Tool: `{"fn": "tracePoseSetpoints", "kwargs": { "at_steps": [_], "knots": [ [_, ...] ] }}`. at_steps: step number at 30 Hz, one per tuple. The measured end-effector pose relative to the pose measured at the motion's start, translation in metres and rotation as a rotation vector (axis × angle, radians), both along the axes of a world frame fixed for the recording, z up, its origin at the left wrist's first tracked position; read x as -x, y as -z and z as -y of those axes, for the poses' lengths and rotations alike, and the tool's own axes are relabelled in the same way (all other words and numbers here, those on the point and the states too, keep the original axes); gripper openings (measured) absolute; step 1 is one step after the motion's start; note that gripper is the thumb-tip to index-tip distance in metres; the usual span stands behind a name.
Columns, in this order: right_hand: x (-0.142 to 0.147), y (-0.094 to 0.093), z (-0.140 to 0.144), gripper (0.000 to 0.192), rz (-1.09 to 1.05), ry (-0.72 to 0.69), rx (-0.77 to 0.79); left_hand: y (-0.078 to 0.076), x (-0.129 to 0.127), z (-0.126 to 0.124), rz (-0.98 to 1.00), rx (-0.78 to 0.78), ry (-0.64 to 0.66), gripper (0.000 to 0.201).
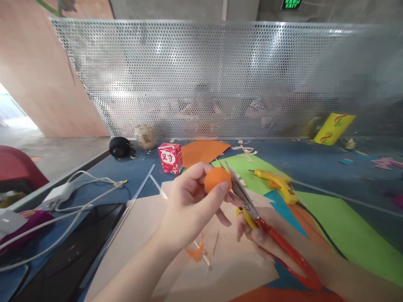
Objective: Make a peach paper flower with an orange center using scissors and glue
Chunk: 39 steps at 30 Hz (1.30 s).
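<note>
At center view, left hand pinches orange paper disc between thumb and fingers. Right hand, toward 4 o'clock from disc, grips red-and-yellow-handled scissors; blades slightly parted, tips up toward 11, alongside disc's right edge, contact unclear. Hands apart but near each other, both above beige paper sheet. Orange paper scrap on that sheet, 6–7 o'clock. Yellow glue gun at 3, partly over light green sheet. Pink-red carton at 10, orange paper sheet at 11. Black flat device at 8.
</note>
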State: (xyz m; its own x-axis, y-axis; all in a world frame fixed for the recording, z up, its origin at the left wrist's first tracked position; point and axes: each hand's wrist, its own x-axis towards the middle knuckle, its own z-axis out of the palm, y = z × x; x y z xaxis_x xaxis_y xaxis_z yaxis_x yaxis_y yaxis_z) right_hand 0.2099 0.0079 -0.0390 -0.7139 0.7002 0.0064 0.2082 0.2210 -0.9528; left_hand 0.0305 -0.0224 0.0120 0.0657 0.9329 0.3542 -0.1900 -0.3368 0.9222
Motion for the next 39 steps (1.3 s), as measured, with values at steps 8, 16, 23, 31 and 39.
{"fn": "tracePoseSetpoints", "kwargs": {
  "at_steps": [8, 16, 23, 31, 39],
  "knots": [
    [0.0, -0.007, 0.001, 0.053, 0.029, -0.047, -0.008, 0.001, 0.0, 0.002, 0.005, 0.006, 0.0, 0.011],
    [0.003, -0.015, 0.01, 0.056, 0.055, 0.051, 0.076, -0.001, 0.001, 0.002, -0.035, 0.026, -0.017, 0.011],
    [0.001, -0.019, 0.01, 0.057, 0.081, 0.027, 0.097, -0.003, 0.004, 0.003, -0.037, 0.031, 0.011, 0.011],
    [0.001, -0.025, 0.012, 0.06, 0.115, 0.022, 0.079, -0.003, 0.009, 0.001, -0.009, 0.069, 0.063, 0.01],
    [0.001, -0.022, 0.006, 0.06, 0.119, -0.031, 0.068, -0.001, 0.006, 0.001, 0.003, 0.036, 0.045, 0.017]
  ]
}}
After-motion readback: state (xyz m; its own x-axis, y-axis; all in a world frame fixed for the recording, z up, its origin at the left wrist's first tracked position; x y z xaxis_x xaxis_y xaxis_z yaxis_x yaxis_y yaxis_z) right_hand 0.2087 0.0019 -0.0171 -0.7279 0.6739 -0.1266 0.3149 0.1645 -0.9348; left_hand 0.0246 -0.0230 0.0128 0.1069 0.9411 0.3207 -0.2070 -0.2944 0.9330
